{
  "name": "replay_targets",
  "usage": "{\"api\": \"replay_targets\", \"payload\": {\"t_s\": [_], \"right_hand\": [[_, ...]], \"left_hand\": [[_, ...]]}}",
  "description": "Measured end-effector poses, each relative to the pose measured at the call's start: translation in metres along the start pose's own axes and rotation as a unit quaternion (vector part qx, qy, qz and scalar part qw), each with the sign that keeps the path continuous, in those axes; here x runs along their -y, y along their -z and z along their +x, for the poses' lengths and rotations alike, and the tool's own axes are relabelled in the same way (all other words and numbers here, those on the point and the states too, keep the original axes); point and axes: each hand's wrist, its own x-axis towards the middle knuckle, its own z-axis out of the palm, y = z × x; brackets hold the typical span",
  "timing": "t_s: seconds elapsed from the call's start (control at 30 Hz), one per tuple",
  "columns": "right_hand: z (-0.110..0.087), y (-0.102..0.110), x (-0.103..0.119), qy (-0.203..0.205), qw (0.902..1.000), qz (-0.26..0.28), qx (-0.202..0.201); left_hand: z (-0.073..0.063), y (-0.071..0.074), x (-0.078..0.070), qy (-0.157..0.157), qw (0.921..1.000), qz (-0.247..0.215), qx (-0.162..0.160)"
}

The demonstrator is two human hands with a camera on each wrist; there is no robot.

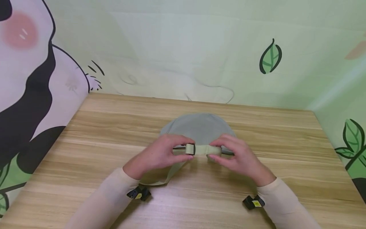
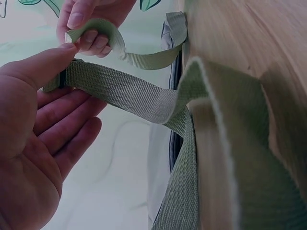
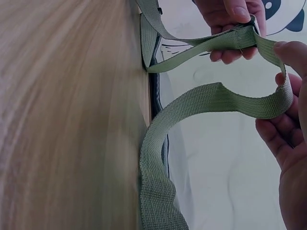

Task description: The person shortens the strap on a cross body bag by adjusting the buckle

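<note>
A grey, round-edged fabric item, perhaps a bag (image 1: 201, 127), lies flat on the wooden table. Its light green webbing strap (image 1: 201, 149) is raised over its near edge, between the two hands. My left hand (image 1: 160, 152) pinches the strap at a dark slider buckle (image 1: 194, 149) between thumb and fingers; its other fingers stretch out below the webbing in the left wrist view. With thumb and fingers, my right hand (image 1: 238, 156) grips a curved loop of the same strap (image 3: 273, 105), a short way to the right. A slack length of webbing (image 2: 177, 191) hangs down to the tabletop.
The wood-grain table (image 1: 286, 143) reaches back to a pale green printed wall cloth (image 1: 183, 47), which also rises at both sides. Small black cameras sit on the left wrist (image 1: 138, 193) and right wrist (image 1: 254, 202). Beneath the left forearm, a strap section (image 1: 157, 183) trails on the table.
</note>
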Motion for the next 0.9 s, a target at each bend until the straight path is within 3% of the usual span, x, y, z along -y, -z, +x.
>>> {"api": "replay_targets", "payload": {"t_s": [0.33,0.6,0.9], "right_hand": [[0.004,-0.006,0.000,0.029,0.9993,-0.024,-0.001],[0.008,-0.012,0.004,0.023,0.9996,-0.018,0.003],[0.015,-0.015,0.009,0.054,0.9953,-0.080,0.012]], "left_hand": [[0.001,0.000,-0.003,0.029,0.9982,-0.051,-0.003],[0.003,-0.002,-0.004,0.013,0.9990,-0.042,0.001],[0.006,-0.001,-0.006,-0.006,1.0000,-0.004,0.007]]}}
